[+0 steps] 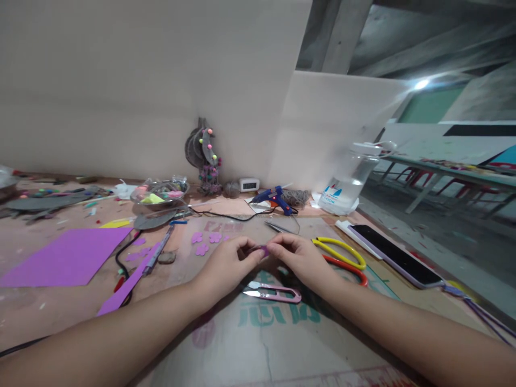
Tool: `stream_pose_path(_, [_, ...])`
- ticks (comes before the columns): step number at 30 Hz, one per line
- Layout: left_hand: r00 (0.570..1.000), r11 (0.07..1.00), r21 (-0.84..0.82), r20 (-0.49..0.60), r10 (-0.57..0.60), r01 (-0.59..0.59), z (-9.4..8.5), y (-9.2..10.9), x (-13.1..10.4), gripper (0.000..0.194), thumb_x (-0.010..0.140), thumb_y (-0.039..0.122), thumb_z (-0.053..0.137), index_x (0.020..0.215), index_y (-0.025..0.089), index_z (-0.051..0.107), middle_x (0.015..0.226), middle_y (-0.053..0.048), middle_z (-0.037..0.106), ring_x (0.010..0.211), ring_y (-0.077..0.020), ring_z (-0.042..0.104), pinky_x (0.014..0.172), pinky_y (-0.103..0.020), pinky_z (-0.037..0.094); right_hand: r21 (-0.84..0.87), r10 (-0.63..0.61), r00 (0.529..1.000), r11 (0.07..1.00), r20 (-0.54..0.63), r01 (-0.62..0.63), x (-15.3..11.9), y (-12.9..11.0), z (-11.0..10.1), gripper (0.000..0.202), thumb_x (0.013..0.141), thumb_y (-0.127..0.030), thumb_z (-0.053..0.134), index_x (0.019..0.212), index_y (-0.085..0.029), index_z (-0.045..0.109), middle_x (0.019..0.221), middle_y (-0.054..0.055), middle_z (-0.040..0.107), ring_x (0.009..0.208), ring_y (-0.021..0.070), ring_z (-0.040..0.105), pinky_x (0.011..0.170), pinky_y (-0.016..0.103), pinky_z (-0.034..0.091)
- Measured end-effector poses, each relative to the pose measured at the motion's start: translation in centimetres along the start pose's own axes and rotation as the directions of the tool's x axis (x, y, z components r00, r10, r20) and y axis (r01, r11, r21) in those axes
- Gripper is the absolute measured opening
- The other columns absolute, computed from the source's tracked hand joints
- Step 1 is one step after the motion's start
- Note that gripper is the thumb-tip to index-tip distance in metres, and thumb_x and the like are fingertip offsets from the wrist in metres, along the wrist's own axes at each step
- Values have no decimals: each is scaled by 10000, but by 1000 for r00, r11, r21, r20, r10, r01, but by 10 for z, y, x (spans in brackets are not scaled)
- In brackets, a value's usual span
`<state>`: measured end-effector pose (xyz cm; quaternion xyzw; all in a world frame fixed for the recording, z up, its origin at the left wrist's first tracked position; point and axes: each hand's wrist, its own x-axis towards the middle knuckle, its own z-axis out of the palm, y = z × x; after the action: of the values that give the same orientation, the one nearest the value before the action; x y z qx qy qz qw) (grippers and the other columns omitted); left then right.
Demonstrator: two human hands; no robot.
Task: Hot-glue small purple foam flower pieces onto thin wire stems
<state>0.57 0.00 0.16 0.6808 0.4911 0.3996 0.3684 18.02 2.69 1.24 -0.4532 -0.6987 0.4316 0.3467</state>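
Note:
My left hand [228,263] and my right hand [304,260] meet over the middle of the table, fingertips pinched together. Between them is a small purple piece [264,249], mostly covered by the fingers; it looks like the cut foam flowers nearby. Just below the hands lie pink thread snips [280,293], blades to the left. Several purple foam flowers [202,249] rest flat beyond my left hand. Beside my right hand are scissors with yellow and red handles [342,255].
A blue hot glue gun [278,200] with a lit red light stands at the back, its cord running left. Right of it are a water jug [346,185] and a phone [397,255]. On the left lie a purple foam sheet [68,257], a pen [159,250] and a bowl of trimmings [159,194].

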Motion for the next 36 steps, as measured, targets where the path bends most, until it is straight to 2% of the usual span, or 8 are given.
stream_pose_path(5, [1000,1000,-7,-19,-5,5,1,1,1,235,822,365,515,824,175,653,776,-28,682,723,-185,607,643,-278,431,40,-26,999,999,-45,28,0,-2,0,300,818,-433,529,920,-170,631,671,-3,563,581,110,512,521,219,402])
stream_pose_path(11, [999,999,27,-27,23,-22,-1,1,0,220,829,353,519,804,174,645,785,-29,663,751,-188,599,672,-286,439,21,21,999,1000,28,-21,-1,-7,3,223,744,-390,624,747,-167,610,668,5,600,592,125,549,543,234,424])
stream_pose_path(15, [968,990,69,-215,132,-119,-2,-1,0,190,818,315,556,946,181,599,1004,-60,605,992,-208,541,857,-325,415,76,47,998,996,52,-51,-1,-4,3,259,745,-422,627,729,-166,589,626,-10,574,550,116,525,518,236,414])
stream_pose_path(17, [946,990,83,-295,131,-112,-2,-3,0,240,808,341,575,983,178,555,1008,-65,579,990,-210,525,855,-333,413,103,65,998,993,5,-65,-1,-3,2,282,738,-445,634,742,-167,588,617,-17,565,540,112,518,514,235,410])
stream_pose_path(20, [973,994,73,-210,98,-85,-1,-5,0,229,823,388,546,910,177,563,897,-50,591,842,-198,549,750,-317,435,153,88,991,986,-99,-72,0,-4,1,314,721,-475,645,754,-169,583,568,-42,513,494,91,469,473,217,367])
stream_pose_path(24, [994,995,48,-66,92,-89,-1,-3,0,216,841,352,514,885,187,646,891,-56,644,843,-209,579,741,-310,438,219,90,992,973,-85,-69,0,-4,1,333,698,-482,665,742,-164,577,547,-52,482,473,76,431,459,207,342])
stream_pose_path(31, [989,996,-10,-119,88,-90,-4,7,-1,226,839,344,512,865,191,676,875,-41,683,840,-201,607,742,-296,439,175,69,998,982,-1,-68,-1,-2,5,307,710,-461,669,738,-176,562,608,-16,576,547,114,531,504,231,417])
stream_pose_path(36, [993,996,-77,-108,44,-52,-2,8,-1,223,833,370,524,823,183,645,807,-25,674,756,-178,607,677,-272,441,136,51,998,989,30,-54,-2,-3,4,299,787,-470,584,764,-183,506,578,-31,542,493,98,495,463,218,383])
